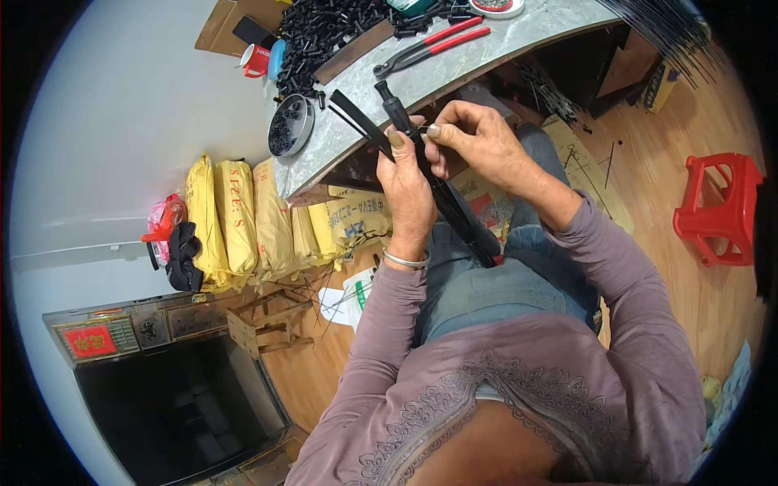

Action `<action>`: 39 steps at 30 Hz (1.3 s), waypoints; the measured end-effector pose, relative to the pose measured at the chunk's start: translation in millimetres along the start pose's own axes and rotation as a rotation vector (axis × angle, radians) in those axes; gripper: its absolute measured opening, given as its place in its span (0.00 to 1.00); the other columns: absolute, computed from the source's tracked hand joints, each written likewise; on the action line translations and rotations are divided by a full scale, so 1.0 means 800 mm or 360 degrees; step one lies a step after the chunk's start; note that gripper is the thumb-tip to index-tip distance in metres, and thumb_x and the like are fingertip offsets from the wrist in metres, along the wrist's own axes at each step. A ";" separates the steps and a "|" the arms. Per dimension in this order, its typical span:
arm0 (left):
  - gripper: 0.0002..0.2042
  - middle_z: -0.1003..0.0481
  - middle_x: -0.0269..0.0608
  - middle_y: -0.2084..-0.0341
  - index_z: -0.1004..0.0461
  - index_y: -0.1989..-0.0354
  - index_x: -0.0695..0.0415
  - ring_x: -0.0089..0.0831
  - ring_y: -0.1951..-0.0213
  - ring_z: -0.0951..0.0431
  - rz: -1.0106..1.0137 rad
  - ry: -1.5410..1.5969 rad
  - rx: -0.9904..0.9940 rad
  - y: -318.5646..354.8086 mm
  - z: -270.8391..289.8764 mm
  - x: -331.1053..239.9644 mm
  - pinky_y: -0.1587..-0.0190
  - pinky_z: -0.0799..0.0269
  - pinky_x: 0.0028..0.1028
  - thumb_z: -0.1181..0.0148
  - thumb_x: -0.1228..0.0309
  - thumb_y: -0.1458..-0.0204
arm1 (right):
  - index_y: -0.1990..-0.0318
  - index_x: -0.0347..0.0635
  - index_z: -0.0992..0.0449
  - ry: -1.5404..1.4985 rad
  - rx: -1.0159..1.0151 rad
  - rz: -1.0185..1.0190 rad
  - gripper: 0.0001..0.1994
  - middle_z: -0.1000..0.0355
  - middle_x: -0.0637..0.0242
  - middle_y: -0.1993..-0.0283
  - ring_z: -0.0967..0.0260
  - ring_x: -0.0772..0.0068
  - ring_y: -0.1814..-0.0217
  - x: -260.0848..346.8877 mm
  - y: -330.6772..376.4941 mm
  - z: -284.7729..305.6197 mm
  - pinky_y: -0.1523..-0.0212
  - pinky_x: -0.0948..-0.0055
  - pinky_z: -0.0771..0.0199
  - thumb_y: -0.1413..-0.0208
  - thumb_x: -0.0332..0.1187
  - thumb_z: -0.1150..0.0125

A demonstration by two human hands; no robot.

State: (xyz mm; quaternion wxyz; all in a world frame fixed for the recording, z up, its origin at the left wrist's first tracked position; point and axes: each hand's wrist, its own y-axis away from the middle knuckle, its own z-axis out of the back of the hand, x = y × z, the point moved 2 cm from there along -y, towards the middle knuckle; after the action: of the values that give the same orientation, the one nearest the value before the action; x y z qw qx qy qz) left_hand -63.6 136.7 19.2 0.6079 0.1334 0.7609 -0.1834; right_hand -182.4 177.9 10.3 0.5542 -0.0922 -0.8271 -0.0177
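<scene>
A black umbrella frame (454,209) slants from my lap up to the table edge, its knobbed black shaft top (393,105) pointing away from me. My left hand (408,194) is closed around the frame, thumb up, below the shaft top. Several flat black ribs (356,117) fan out to the left of that thumb. Beside the shaft, my right hand (486,146) pinches a thin wire (423,126) between thumb and forefinger, close to the ribs' joint. The wire's far end is too small to make out.
On the grey table (344,134) lie red-handled pincers (429,49), a heap of black plastic parts (324,36) and a round metal dish (290,125). Yellow sacks (235,219) line the wall at left. A red stool (717,211) stands at right; thin black rods (664,32) jut out at far right.
</scene>
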 end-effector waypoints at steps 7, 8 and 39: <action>0.23 0.37 0.32 0.81 0.36 0.51 0.62 0.19 0.80 0.38 -0.0061 0.0059 0.0107 -0.004 -0.002 -0.001 0.76 0.40 0.20 0.61 0.51 0.36 | 0.66 0.34 0.31 0.0511 -0.0327 0.0467 0.07 0.31 0.66 0.74 0.30 0.78 0.71 0.016 0.021 -0.007 0.69 0.76 0.27 0.39 0.30 0.48; 0.23 0.37 0.32 0.81 0.36 0.51 0.62 0.19 0.80 0.38 -0.0063 0.0068 0.0111 -0.003 -0.002 -0.002 0.76 0.40 0.20 0.61 0.51 0.36 | 0.66 0.35 0.31 0.0820 -0.0374 0.0531 0.08 0.30 0.65 0.75 0.30 0.75 0.72 0.020 0.012 -0.002 0.69 0.76 0.27 0.39 0.31 0.49; 0.26 0.45 0.29 0.88 0.36 0.65 0.59 0.19 0.89 0.46 0.0190 0.0130 -0.0366 -0.002 0.058 0.000 0.87 0.50 0.20 0.60 0.43 0.40 | 0.67 0.37 0.35 0.1665 0.0082 0.0399 0.15 0.30 0.53 0.74 0.33 0.51 0.74 0.047 -0.139 0.033 0.71 0.61 0.32 0.43 0.41 0.42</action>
State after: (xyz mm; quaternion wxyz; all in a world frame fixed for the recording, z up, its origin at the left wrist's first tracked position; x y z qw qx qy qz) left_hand -24.0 114.8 10.4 0.5976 0.1152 0.7917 -0.0531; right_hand -239.2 77.4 42.9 0.8921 -0.1554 -0.4235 0.0254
